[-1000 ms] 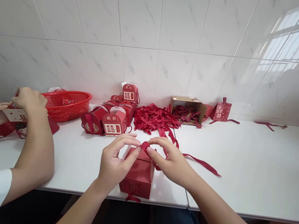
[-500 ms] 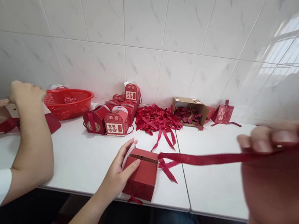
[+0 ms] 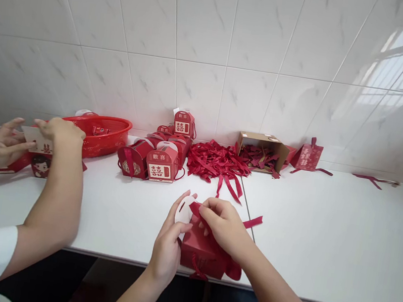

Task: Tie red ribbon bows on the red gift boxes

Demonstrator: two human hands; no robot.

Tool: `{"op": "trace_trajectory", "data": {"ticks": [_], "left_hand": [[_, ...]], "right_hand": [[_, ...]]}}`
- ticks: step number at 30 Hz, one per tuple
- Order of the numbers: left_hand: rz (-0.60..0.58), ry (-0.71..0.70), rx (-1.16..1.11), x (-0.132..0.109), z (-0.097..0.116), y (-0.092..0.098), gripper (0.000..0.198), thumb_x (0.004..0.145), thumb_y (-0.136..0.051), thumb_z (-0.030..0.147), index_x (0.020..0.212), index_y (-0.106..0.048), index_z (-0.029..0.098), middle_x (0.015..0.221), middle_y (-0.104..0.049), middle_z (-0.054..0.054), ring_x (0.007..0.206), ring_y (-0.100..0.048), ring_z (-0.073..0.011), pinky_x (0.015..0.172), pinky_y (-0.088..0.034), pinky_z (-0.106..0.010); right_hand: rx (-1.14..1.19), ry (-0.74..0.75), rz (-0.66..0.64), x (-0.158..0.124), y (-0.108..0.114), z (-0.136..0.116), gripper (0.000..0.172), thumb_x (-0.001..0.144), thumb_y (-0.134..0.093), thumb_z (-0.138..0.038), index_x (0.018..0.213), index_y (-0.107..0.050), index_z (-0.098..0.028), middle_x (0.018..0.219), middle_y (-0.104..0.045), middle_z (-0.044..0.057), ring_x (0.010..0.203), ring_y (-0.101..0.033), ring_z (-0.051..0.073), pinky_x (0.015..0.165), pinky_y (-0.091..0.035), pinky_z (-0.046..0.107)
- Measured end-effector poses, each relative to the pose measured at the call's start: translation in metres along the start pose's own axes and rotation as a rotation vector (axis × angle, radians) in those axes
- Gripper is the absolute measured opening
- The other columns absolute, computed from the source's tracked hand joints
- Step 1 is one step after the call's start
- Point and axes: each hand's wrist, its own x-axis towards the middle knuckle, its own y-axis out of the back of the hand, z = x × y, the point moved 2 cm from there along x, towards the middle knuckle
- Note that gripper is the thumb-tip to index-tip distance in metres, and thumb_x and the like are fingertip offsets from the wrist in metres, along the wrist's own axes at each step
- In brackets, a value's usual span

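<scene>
A red gift box (image 3: 199, 243) sits at the table's front edge, a cord tassel hanging on its near side. My left hand (image 3: 169, 246) grips the left side of the box, by its white slotted flap (image 3: 183, 209). With fingers pinched, my right hand (image 3: 223, 224) holds a dark red ribbon (image 3: 195, 209) over the top of the box, its end close to the flap. More ribbon bunches at the box's right side, and another ribbon end sticks out beyond my right hand. That hand hides much of the box top.
Behind are finished-looking red boxes (image 3: 162, 165), a heap of ribbons (image 3: 218, 163), a cardboard box (image 3: 261, 138) of red pieces and a red pouch (image 3: 309, 157). At left, a co-worker's hands (image 3: 60, 131) handle a box near a red basket (image 3: 113, 141).
My right hand has come in from the far right, bringing the stretched ribbon back over the box to the flap. My left hand still holds the box. The view has shifted slightly.
</scene>
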Motion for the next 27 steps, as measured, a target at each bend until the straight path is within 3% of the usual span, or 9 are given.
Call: {"op": "trace_trajectory", "data": {"ticks": [9, 13, 19, 23, 27], "left_hand": [[-0.028, 0.008, -0.011, -0.0010, -0.0018, 0.0003, 0.062, 0.070, -0.051, 0.014, 0.131, -0.050, 0.027, 0.132, -0.057, -0.002, 0.123, -0.050, -0.0246, 0.088, -0.049, -0.028], [-0.048, 0.009, 0.008, -0.0015, -0.0011, -0.0005, 0.064, 0.072, -0.052, 0.017, 0.135, -0.046, 0.028, 0.128, -0.060, -0.002, 0.111, -0.059, -0.0235, 0.085, -0.051, -0.029], [-0.058, 0.025, 0.010, -0.0026, -0.0020, -0.0009, 0.066, 0.073, -0.053, 0.018, 0.137, -0.043, 0.029, 0.123, -0.064, -0.003, 0.092, -0.066, -0.0214, 0.074, -0.053, -0.029], [-0.064, 0.016, 0.021, -0.0030, -0.0040, 0.0002, 0.065, 0.074, -0.052, 0.016, 0.137, -0.043, 0.029, 0.133, -0.057, -0.004, 0.109, -0.061, -0.0245, 0.083, -0.052, -0.031], [-0.074, -0.051, 0.064, -0.0052, -0.0056, 0.0000, 0.059, 0.077, -0.056, 0.018, 0.133, -0.047, 0.030, 0.143, -0.047, 0.000, 0.131, -0.043, -0.0238, 0.101, -0.042, -0.030]], "right_hand": [[0.134, 0.027, -0.079, -0.0042, -0.0008, -0.0049, 0.019, 0.079, -0.050, -0.030, 0.064, -0.053, -0.018, 0.060, -0.050, -0.003, 0.055, -0.042, 0.010, 0.053, -0.032, 0.023], [0.048, 0.014, -0.041, -0.0018, -0.0015, -0.0010, 0.020, 0.078, -0.050, -0.027, 0.060, -0.050, -0.019, 0.056, -0.045, -0.004, 0.052, -0.040, 0.010, 0.049, -0.029, 0.023], [0.006, 0.001, -0.023, -0.0005, -0.0001, 0.0037, 0.023, 0.079, -0.047, -0.026, 0.058, -0.050, -0.019, 0.054, -0.050, -0.003, 0.050, -0.044, 0.010, 0.051, -0.034, 0.023], [-0.022, -0.004, -0.018, -0.0021, 0.0001, 0.0008, 0.023, 0.079, -0.047, -0.025, 0.058, -0.051, -0.018, 0.052, -0.049, -0.004, 0.050, -0.045, 0.010, 0.050, -0.033, 0.023], [-0.064, -0.003, 0.007, -0.0017, -0.0008, -0.0016, 0.023, 0.078, -0.047, -0.024, 0.055, -0.049, -0.019, 0.053, -0.050, -0.004, 0.049, -0.044, 0.010, 0.049, -0.031, 0.023]]}}
